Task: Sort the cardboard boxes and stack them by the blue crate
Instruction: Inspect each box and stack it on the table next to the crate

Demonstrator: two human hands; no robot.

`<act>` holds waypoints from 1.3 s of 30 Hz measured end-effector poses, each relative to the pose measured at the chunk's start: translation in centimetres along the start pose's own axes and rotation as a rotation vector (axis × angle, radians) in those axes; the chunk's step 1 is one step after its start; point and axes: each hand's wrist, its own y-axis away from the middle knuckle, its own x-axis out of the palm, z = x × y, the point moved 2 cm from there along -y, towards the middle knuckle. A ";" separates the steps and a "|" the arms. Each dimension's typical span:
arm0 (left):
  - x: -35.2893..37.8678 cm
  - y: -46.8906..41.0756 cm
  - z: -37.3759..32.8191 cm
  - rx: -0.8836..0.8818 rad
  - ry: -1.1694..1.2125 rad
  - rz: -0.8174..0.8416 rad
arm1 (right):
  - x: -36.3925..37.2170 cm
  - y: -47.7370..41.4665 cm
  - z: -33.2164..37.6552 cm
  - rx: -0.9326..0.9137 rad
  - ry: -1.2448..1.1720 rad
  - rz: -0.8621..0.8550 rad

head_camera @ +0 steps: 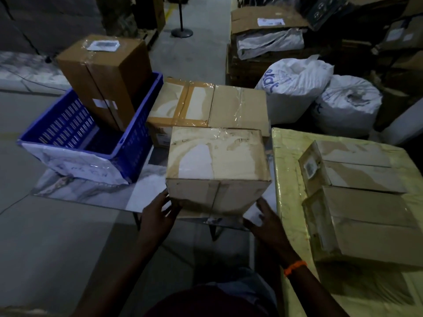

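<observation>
- The left hand (158, 216) is touching the lower left corner of the nearest cardboard box (217, 165), with its fingers straight and spread apart.
- The right hand (263, 221), which is wearing an orange wristband (295, 267), is pressing against the box's lower right corner. Its thumb is pointing up and its fingers are reaching under the edge, where they are partly hidden.
- This box is sitting at the near edge of the marble-patterned tabletop (91, 191), just right of the blue crate (137, 143). Whether it is resting fully on the tabletop cannot be told.
- A tall brown box (107, 74) is standing upright inside the crate, leaning on its far rim.
- A tape-patched box (180, 104) and a plain box (238, 108) are lying side by side, touching, behind the nearest box and beside the crate's right wall.
- Two more cardboard boxes, a farther one (357, 170) and a nearer one (366, 227), are lying on the yellow-covered tabletop (288, 179) along its left side.
- White sacks (295, 81) are lying on the floor beyond both tables.
</observation>
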 end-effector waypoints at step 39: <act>-3.6 6.1 2.1 -0.222 0.026 -0.016 | 4.2 2.5 -0.3 0.030 -0.123 0.215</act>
